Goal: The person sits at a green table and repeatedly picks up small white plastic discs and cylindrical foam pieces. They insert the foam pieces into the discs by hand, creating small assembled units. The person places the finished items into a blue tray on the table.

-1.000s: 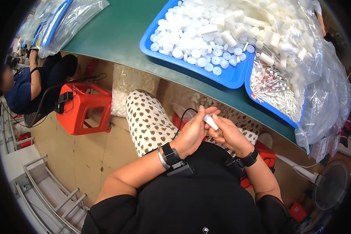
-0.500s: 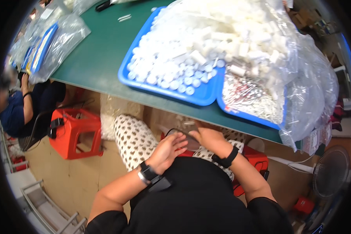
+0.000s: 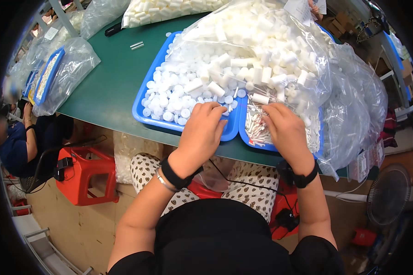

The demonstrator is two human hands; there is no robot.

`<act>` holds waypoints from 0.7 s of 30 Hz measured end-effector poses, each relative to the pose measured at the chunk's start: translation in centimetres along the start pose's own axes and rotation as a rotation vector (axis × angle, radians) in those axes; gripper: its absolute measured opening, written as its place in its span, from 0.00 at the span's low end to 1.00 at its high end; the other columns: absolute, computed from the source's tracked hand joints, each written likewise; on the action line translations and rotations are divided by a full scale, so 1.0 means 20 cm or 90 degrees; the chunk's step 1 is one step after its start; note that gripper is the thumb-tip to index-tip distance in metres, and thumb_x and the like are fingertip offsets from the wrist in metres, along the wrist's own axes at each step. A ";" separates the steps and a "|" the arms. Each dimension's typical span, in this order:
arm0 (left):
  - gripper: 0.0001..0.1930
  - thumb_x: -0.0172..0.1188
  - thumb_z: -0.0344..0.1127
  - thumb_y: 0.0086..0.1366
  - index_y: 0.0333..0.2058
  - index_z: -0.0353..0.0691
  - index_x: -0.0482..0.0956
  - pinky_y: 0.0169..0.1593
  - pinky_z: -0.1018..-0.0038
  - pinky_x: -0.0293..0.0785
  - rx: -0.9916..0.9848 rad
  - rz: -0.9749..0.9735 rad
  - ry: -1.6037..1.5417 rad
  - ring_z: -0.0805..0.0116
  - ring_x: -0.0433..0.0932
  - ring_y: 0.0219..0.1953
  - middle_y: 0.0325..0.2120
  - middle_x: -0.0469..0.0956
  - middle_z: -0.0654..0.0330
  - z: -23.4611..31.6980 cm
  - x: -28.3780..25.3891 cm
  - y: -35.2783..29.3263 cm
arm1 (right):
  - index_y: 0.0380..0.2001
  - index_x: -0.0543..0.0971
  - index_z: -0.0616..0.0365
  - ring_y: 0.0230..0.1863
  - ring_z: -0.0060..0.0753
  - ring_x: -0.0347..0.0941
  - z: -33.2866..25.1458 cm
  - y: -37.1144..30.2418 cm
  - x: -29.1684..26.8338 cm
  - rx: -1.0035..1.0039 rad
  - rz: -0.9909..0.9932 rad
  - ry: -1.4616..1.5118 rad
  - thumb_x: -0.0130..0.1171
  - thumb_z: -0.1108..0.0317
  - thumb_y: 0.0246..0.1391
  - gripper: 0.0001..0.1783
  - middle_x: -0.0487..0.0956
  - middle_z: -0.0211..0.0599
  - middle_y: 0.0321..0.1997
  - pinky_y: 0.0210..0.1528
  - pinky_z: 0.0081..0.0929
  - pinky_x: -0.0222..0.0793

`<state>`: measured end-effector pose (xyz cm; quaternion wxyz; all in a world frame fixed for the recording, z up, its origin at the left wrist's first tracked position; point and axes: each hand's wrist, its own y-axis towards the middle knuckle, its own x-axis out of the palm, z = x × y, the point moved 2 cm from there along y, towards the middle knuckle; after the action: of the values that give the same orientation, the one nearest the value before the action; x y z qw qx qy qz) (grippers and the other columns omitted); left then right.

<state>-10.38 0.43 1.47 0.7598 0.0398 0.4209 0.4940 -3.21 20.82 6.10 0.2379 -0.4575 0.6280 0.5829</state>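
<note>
My left hand (image 3: 201, 130) reaches over the front edge of the left blue tray (image 3: 142, 114), fingers bent and thumb apart from them. Beside its fingertips lie small round white plastic caps (image 3: 163, 101). My right hand (image 3: 287, 130) is over the right blue tray (image 3: 261, 145), fingers bent down and thumb apart. Thin white sticks (image 3: 257, 130), some with reddish parts, lie loose under it. Nothing shows clearly between the fingers of either hand. White cylinders (image 3: 260, 98) have spilled from a large clear bag (image 3: 280, 36) onto both trays.
Another bag of white cylinders (image 3: 165, 11) lies at the back of the green table (image 3: 110, 68). Two small clear tubes (image 3: 136, 45) are left of the trays. A red stool (image 3: 85, 176) and a seated person (image 3: 20, 133) are at left, a fan (image 3: 390, 195) at right.
Both hands have moved up and forward from my lap to the trays, left hand to the caps, right hand to the sticks. A dark cable now shows across my lap.
</note>
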 end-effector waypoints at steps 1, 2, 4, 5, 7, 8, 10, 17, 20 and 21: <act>0.14 0.62 0.25 0.59 0.45 0.34 0.77 0.48 0.64 0.73 0.018 -0.010 0.054 0.52 0.74 0.43 0.41 0.77 0.50 -0.02 0.03 0.01 | 0.34 0.79 0.59 0.34 0.46 0.77 0.01 0.01 0.03 -0.011 -0.031 -0.031 0.63 0.75 0.50 0.06 0.79 0.40 0.37 0.36 0.36 0.74; 0.16 0.62 0.24 0.56 0.45 0.35 0.77 0.50 0.61 0.71 0.004 -0.025 0.070 0.50 0.73 0.46 0.42 0.76 0.50 -0.05 0.06 0.02 | 0.33 0.79 0.59 0.35 0.45 0.77 0.02 0.03 0.07 -0.022 -0.062 -0.061 0.63 0.74 0.50 0.06 0.79 0.40 0.37 0.36 0.36 0.74; 0.15 0.62 0.23 0.56 0.44 0.35 0.78 0.49 0.61 0.72 -0.013 -0.058 0.101 0.49 0.73 0.45 0.40 0.76 0.51 -0.06 0.06 0.05 | 0.31 0.79 0.59 0.35 0.44 0.77 0.04 0.02 0.12 -0.034 -0.094 -0.101 0.63 0.74 0.49 0.05 0.79 0.39 0.36 0.36 0.36 0.74; 0.15 0.61 0.23 0.56 0.43 0.35 0.78 0.48 0.61 0.72 -0.021 -0.075 0.116 0.49 0.73 0.44 0.40 0.76 0.51 -0.06 0.06 0.06 | 0.31 0.79 0.60 0.35 0.44 0.78 0.06 0.01 0.13 -0.035 -0.093 -0.108 0.64 0.73 0.49 0.05 0.79 0.39 0.36 0.36 0.36 0.74; 0.14 0.61 0.22 0.55 0.42 0.35 0.78 0.47 0.60 0.72 -0.018 -0.086 0.121 0.49 0.73 0.43 0.38 0.76 0.51 -0.08 0.06 0.07 | 0.30 0.79 0.60 0.34 0.43 0.77 0.06 0.01 0.14 -0.024 -0.062 -0.065 0.64 0.73 0.49 0.05 0.79 0.39 0.35 0.36 0.35 0.73; 0.13 0.61 0.22 0.55 0.41 0.35 0.78 0.47 0.60 0.72 -0.016 -0.091 0.123 0.49 0.73 0.43 0.38 0.76 0.51 -0.09 0.06 0.07 | 0.30 0.79 0.60 0.34 0.42 0.77 0.04 0.01 0.11 -0.008 -0.027 -0.017 0.64 0.74 0.49 0.04 0.80 0.39 0.34 0.35 0.34 0.73; 0.13 0.61 0.21 0.55 0.40 0.36 0.79 0.47 0.61 0.72 -0.009 -0.100 0.086 0.49 0.73 0.42 0.37 0.75 0.51 -0.09 0.06 0.08 | 0.30 0.80 0.60 0.33 0.42 0.77 0.01 0.00 0.04 0.054 0.018 0.063 0.64 0.75 0.49 0.04 0.80 0.40 0.32 0.34 0.34 0.72; 0.12 0.62 0.21 0.59 0.43 0.37 0.80 0.44 0.69 0.74 0.007 0.059 -0.069 0.56 0.76 0.40 0.35 0.75 0.54 -0.10 0.02 0.05 | 0.31 0.80 0.61 0.28 0.40 0.70 -0.14 -0.11 -0.11 0.093 0.021 0.160 0.66 0.77 0.49 0.05 0.79 0.38 0.28 0.31 0.34 0.66; 0.10 0.60 0.24 0.64 0.45 0.35 0.79 0.45 0.73 0.76 -0.147 0.046 -0.239 0.66 0.79 0.42 0.39 0.79 0.56 -0.01 -0.01 0.01 | 0.30 0.80 0.62 0.28 0.40 0.68 -0.20 -0.17 -0.13 0.101 -0.003 0.206 0.65 0.76 0.51 0.04 0.78 0.37 0.26 0.31 0.33 0.63; 0.10 0.60 0.25 0.65 0.45 0.34 0.78 0.46 0.74 0.77 -0.220 0.033 -0.381 0.67 0.79 0.43 0.40 0.79 0.56 0.02 -0.01 -0.03 | 0.30 0.80 0.62 0.28 0.39 0.67 -0.22 -0.19 -0.14 0.116 -0.017 0.228 0.65 0.76 0.51 0.04 0.78 0.37 0.26 0.31 0.33 0.63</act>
<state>-9.74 0.15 1.63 0.8321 0.0641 0.0882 0.5438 2.28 17.80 7.36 0.1703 -0.5387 0.7043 0.4298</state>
